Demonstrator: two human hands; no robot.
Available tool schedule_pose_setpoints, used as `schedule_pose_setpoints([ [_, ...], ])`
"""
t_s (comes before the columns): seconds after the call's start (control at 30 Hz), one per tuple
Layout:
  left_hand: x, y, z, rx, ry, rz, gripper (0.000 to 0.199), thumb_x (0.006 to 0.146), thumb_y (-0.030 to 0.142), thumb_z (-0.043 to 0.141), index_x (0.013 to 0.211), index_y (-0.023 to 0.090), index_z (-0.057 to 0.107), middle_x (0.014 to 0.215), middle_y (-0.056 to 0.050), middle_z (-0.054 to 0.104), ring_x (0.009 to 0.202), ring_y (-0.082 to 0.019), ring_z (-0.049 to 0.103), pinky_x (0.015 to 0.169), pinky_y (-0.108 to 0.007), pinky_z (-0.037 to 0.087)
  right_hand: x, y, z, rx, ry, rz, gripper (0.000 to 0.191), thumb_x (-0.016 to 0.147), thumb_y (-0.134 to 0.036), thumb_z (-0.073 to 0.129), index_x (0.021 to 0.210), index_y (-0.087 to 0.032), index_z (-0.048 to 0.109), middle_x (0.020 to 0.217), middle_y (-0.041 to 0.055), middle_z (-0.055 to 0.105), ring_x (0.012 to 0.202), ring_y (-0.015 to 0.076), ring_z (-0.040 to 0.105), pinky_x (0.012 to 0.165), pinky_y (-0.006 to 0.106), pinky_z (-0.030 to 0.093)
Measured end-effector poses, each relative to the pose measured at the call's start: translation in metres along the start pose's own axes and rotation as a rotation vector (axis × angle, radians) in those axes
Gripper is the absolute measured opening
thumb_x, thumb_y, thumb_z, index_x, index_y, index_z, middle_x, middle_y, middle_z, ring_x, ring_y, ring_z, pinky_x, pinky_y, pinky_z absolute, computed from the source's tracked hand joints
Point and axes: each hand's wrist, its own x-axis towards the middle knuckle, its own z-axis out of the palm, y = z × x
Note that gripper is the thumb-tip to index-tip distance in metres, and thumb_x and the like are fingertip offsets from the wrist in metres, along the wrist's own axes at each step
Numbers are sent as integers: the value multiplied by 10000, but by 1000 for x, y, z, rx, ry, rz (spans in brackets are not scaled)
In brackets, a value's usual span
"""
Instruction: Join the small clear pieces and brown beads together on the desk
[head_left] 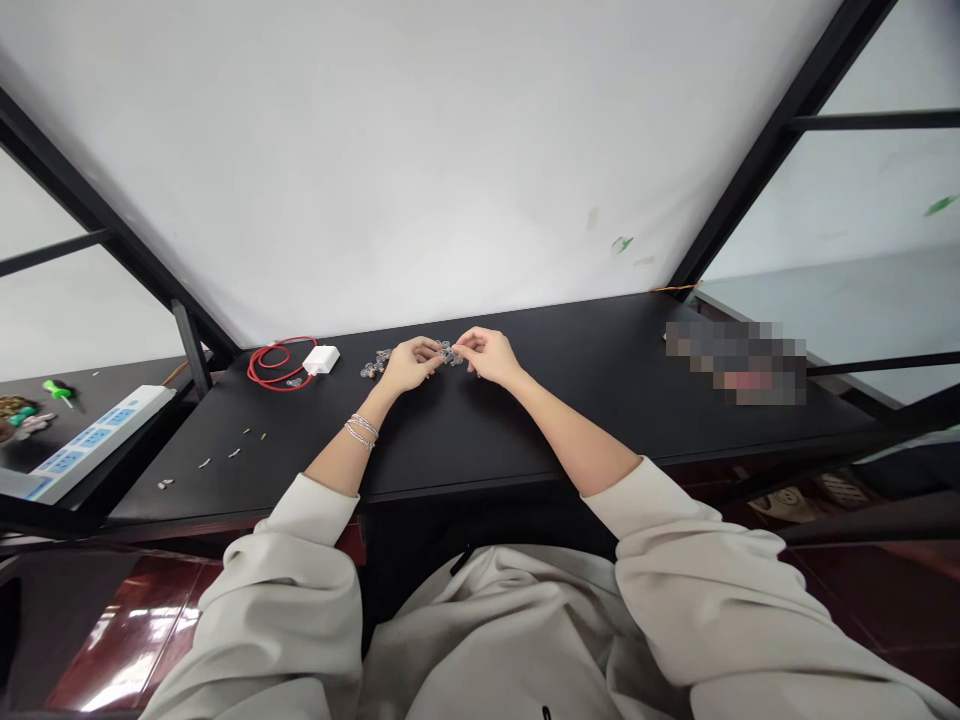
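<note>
My left hand (411, 365) and my right hand (487, 356) are close together above a black desk (480, 430), their fingertips pinching a small cluster of clear beads (450, 353) from both sides. Its exact shape is partly hidden by my fingers. Just left of my left hand lies a loose heap of similar clear beads (375, 365), not touching that hand. Several thin bracelets (360, 431) circle my left wrist.
A coiled red cable (276, 364) and a white charger (321, 359) lie on the desk at the back left. Several small pieces (232, 453) lie near the front left. A white power strip (97, 441) and a green-handled screwdriver (58, 390) sit farther left. Black metal framing rises at both sides.
</note>
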Motion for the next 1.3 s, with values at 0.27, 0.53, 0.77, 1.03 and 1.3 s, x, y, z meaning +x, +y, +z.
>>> schedule_pose_setpoints([
  [0.27,6,-7,3,92,145,107,179,780,310,792,911,188,779,917,-82,787,774,-198,702,775,-340,570,1,-3,-2,-46,57,11,136,848,-274,758,807,-191,659,719,13,728,462,109,593,529,243,502],
  [0.53,13,1,18,280,204,79,119,792,234,774,903,194,789,896,-75,783,732,-196,652,774,-354,541,1,-4,-1,-69,58,11,108,851,-247,745,807,-186,667,720,12,726,469,106,594,538,241,507],
  [0.77,10,5,16,135,276,75,170,722,243,837,820,180,714,839,-68,773,777,-204,709,782,-342,559,2,-5,-1,-101,55,10,79,852,-222,735,816,-185,675,734,15,736,504,115,618,563,246,516],
  [1.03,7,7,12,9,273,28,180,703,291,860,761,178,732,784,-73,775,768,-227,741,765,-352,581,0,-2,0,-124,-29,84,69,871,-222,748,920,-179,725,862,50,784,491,114,640,448,217,501],
  [1.3,3,13,16,-105,204,34,283,675,366,893,796,159,743,819,-98,786,778,-238,751,775,-371,601,-1,0,0,-82,-77,37,131,902,-300,769,968,-188,753,924,60,800,500,103,672,430,192,514],
])
